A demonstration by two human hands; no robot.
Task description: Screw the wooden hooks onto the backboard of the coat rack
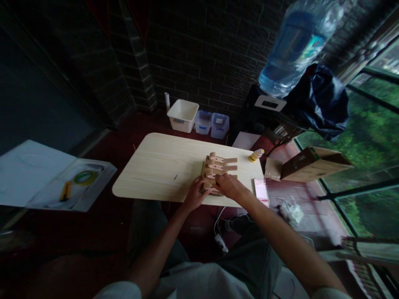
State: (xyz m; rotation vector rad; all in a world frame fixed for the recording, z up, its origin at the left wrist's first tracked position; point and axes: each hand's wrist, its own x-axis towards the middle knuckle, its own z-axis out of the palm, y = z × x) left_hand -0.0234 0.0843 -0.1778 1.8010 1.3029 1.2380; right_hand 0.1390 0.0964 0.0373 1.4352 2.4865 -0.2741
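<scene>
Your left hand [196, 194] is gripping the near left edge of the wooden rack [215, 170], right of center on the table [162, 166]. Your right hand [229, 186] is pinched over its near end, can't tell on what. One yellow-labelled bottle [256, 155] sits far right, text too small to read. Three bins [183, 118] on the floor, one white, two clear.
</scene>
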